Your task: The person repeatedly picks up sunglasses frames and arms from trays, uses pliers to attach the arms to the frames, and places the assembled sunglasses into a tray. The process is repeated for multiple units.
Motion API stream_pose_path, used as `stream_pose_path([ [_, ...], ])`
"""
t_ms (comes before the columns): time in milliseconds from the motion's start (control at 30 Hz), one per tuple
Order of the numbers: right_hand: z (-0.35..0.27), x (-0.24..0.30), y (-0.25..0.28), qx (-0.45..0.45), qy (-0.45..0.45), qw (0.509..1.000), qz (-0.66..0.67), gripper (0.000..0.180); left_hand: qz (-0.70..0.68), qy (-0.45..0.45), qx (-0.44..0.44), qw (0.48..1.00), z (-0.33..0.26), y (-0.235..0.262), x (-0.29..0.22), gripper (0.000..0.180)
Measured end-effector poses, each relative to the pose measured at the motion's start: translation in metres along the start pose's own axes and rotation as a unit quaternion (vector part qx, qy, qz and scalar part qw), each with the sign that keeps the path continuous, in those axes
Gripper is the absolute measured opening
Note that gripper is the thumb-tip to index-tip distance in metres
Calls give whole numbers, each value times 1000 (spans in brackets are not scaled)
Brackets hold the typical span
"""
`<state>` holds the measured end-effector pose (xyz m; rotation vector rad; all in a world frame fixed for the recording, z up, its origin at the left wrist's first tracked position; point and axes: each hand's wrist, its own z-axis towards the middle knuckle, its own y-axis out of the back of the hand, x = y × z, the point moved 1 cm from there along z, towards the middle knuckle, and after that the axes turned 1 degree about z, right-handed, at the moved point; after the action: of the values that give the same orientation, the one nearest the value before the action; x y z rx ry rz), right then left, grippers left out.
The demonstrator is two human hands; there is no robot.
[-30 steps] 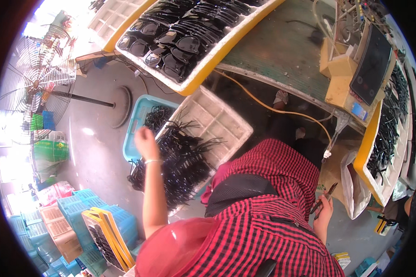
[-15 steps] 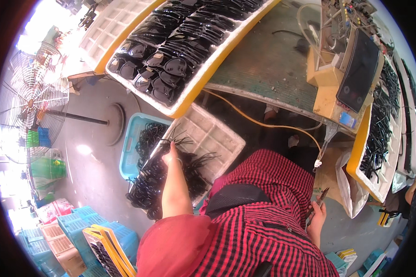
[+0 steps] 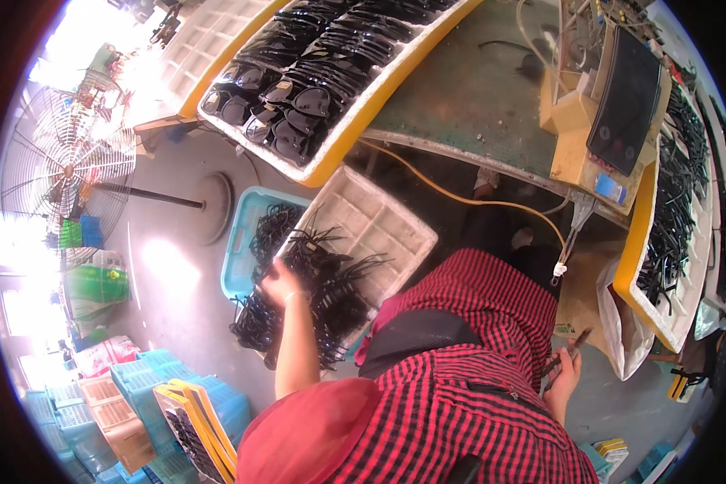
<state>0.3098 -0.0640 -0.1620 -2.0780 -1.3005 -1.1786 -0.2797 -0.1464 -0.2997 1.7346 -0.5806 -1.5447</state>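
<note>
Left hand [image 3: 276, 282] reaching down, arm extended, fingers closed on a bundle of black eyeglass frames [image 3: 323, 282] heaped over white tray [image 3: 387, 226] and blue basket [image 3: 246, 234]. Right hand [image 3: 567, 373] low beside hip, pinching a thin dark tool [image 3: 569, 348].

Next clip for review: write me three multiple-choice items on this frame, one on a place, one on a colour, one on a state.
1. Where is the left hand?
A. on the heap of black parts in the white tray
B. on the floor fan
C. on the yellow machine

2. What colour is the basket beside that tray?
A. red
B. light blue
C. black

3. What state is the right hand in?
A. flat and empty
B. closed on a thin dark tool
C. out of view

Answers: 1 A, the hand lies among the black parts. 2 B, its rim shows light blue. 3 B, the tool sticks up from the curled hand.
</note>
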Motion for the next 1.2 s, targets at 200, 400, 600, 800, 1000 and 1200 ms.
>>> stream_pose_path([
  [200,-44,44,38,53,223,972,42,32,-468,186,274,819,-13,145,-108,53],
  [400,-65,121,-50,247,381,890,-44,31,-172,-17,758,629,-208,182,-254,60],
  [600,-85,128,-92,289,421,860,-4,15,8,37,953,301,-339,163,-243,64],
  [800,-68,92,-65,182,275,938,-103,7,-81,105,965,228,-341,123,-180,43],
  [1000,-57,77,-84,268,241,925,-124,5,-122,-128,892,415,-332,120,-183,48],
  [1200,-20,73,-106,233,188,952,-70,12,-169,-18,851,497,-348,85,-185,34],
])
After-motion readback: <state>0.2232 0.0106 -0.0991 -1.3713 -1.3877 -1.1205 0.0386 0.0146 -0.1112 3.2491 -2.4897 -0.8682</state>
